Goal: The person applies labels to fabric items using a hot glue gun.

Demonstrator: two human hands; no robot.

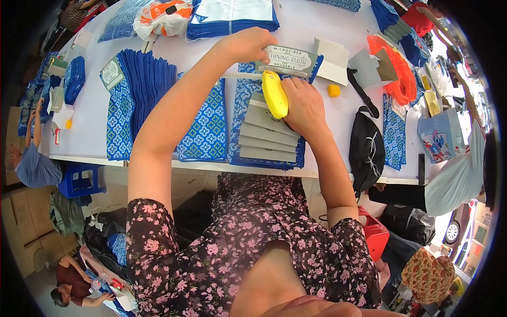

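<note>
— What does she work on, and what lies around it?

— A white table [327, 31], long and crowded, in a busy room with cardboard boxes [21, 222] stacked at the left and a blue plastic stool [79, 182] under the table's edge. Other people sit low at the left, and one in a white shirt [457, 182] stands at the right.

— And the packages?

— Fanned stacks of blue patterned cloths [140, 90] lie across the near half. A row of grey card labels [266, 134] overlaps down one stack. Folded grey cards [332, 61] stand just beyond, beside an orange basket [401, 71]. A black bag [367, 148] hangs over the table's front edge.

— Her hands?

— The left hand [248, 45] pinches the top edge of a banded cloth pack [288, 62], fingers curled over its grey label. The right hand [303, 105] is wrapped around a yellow tagging gun [274, 94], fingers pressed together on its body, its nose touching the pack's lower edge.

— Where is the pack?

— Mid-table, beyond the label row, flat on the blue cloths between both hands.
</note>
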